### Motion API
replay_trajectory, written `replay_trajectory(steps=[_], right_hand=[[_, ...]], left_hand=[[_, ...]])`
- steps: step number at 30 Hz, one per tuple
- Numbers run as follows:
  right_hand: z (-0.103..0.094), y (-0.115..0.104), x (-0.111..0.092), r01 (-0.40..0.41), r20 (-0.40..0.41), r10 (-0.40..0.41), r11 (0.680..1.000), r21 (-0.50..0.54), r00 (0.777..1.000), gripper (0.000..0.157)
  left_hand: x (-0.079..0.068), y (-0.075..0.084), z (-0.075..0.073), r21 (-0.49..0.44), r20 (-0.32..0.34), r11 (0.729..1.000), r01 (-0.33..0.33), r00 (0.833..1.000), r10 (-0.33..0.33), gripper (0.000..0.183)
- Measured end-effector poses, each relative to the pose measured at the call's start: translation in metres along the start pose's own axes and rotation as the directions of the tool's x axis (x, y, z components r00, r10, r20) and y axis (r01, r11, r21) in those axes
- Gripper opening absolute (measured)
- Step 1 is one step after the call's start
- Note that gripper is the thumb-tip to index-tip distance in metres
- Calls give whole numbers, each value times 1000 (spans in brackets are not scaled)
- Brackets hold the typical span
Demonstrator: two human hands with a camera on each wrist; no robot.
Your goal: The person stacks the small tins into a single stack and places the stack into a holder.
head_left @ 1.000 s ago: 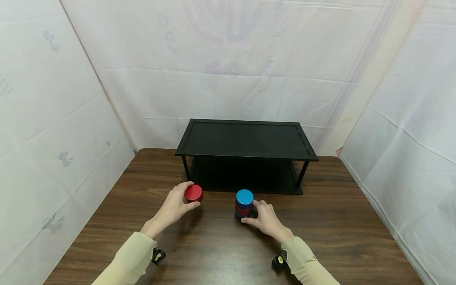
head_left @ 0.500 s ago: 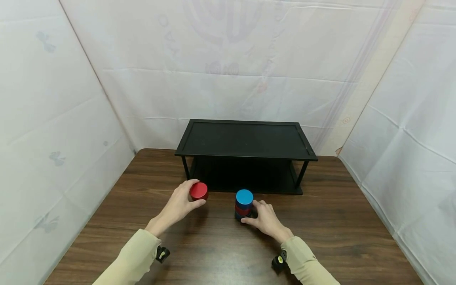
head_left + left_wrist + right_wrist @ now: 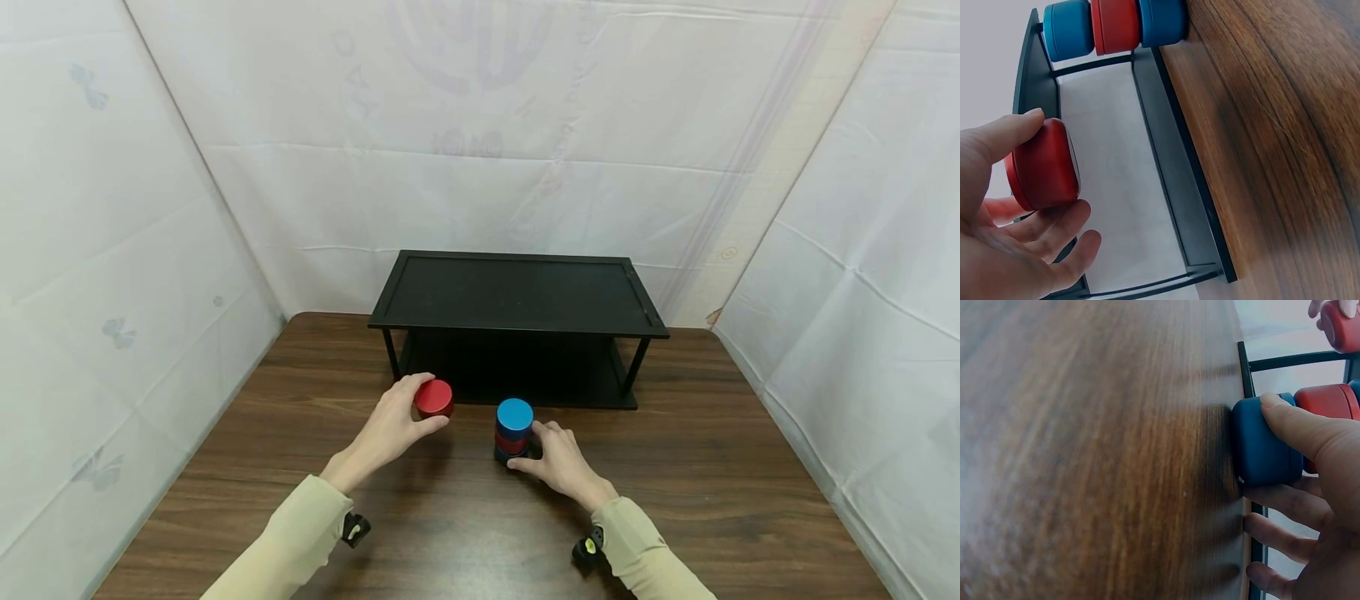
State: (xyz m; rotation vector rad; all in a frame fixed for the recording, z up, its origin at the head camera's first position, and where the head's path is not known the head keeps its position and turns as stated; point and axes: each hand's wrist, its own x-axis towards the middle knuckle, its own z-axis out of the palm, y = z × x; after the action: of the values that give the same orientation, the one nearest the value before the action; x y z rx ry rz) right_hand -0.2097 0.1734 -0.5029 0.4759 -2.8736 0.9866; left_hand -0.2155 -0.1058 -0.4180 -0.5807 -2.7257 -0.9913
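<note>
A round red tin [image 3: 434, 398] hangs above the table, pinched between the thumb and fingers of my left hand [image 3: 386, 433]. To its right stands an upright stack: a blue tin [image 3: 1069, 30] on top, a red tin [image 3: 1116, 26] in the middle, and a blue tin [image 3: 1164, 22] at the bottom on the table. My right hand [image 3: 562, 464] holds the bottom blue tin, thumb on one side and a finger on the other, as the right wrist view shows. The held red tin is apart from the stack.
A black two-tier shelf [image 3: 517, 292] stands behind the tins, its lower tier [image 3: 517, 367] close to the stack. Brown wood-grain table [image 3: 720, 492] lies around. White sheeting [image 3: 487, 183] hangs at the back and both sides.
My left hand has carried the red tin rightward and slightly away from me, nearer the stack. My right hand and the stack have stayed put.
</note>
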Motion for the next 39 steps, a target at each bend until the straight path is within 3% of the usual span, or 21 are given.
replay_trajectory(steps=[22, 39], right_hand=[[1, 0, 0, 1, -7, -1, 1000, 9, 1000, 60], [0, -1, 1, 3, -5, -3, 1000, 16, 1000, 57]], left_hand=[[5, 19, 5, -3, 18, 1000, 3, 1000, -3, 66], [12, 30, 11, -16, 24, 999, -32, 999, 32, 64]])
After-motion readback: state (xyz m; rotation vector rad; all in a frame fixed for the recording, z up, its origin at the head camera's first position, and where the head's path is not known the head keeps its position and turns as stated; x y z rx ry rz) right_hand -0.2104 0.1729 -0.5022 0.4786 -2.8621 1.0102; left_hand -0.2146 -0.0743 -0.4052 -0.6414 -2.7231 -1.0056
